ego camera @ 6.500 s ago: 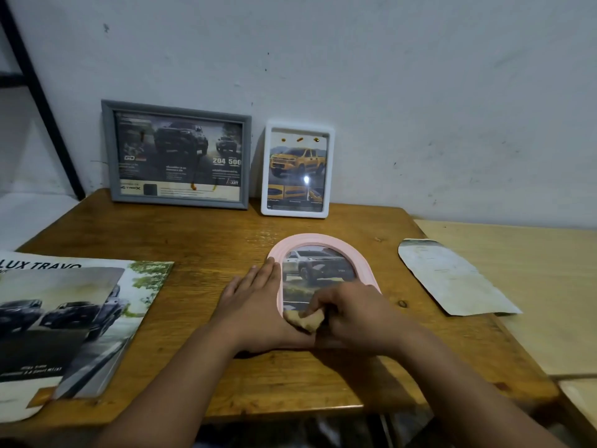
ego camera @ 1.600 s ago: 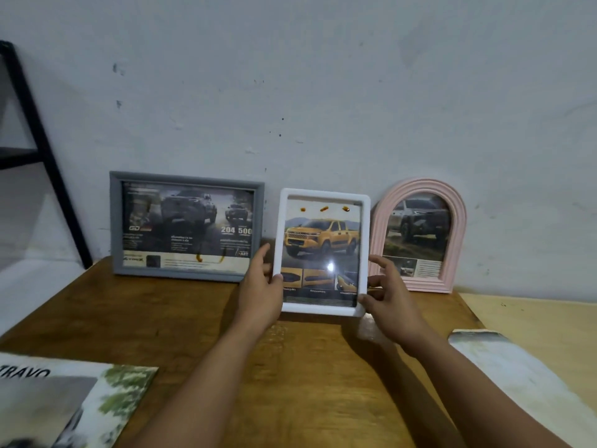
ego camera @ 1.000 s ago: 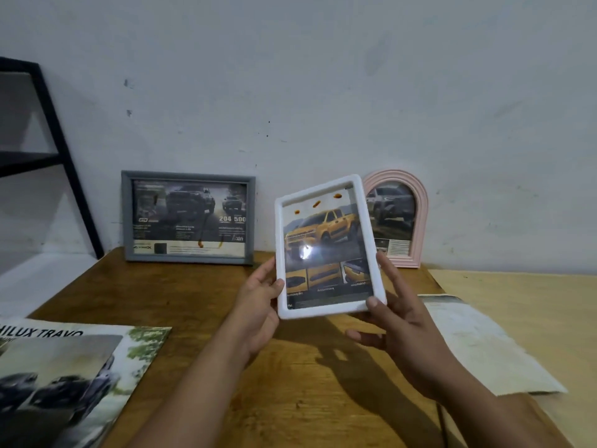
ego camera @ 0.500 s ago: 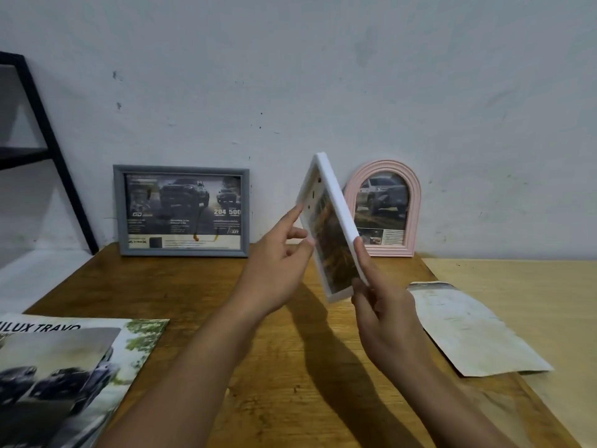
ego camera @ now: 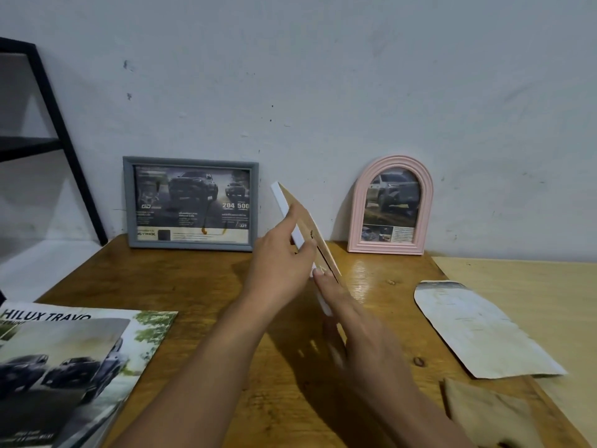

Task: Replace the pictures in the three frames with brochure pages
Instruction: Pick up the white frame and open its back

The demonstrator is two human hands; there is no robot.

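I hold the white frame edge-on above the middle of the wooden table, its tan backing turned to the right. My left hand pinches its white edge between thumb and fingers. My right hand grips its lower end from below. A grey frame with a dark truck page leans on the wall at the left. At the right, a pink arched frame with a truck picture leans on the wall too. The brochure lies at the table's front left.
A cut, arch-shaped paper sheet lies face down at the table's right edge. A tan cloth sits at the front right. A lighter table adjoins on the right. A black shelf frame stands at the left.
I lifted the white frame from the wall and turned it from facing me to edge-on, then further, so its backing now shows. The pink frame was stood against the wall earlier.
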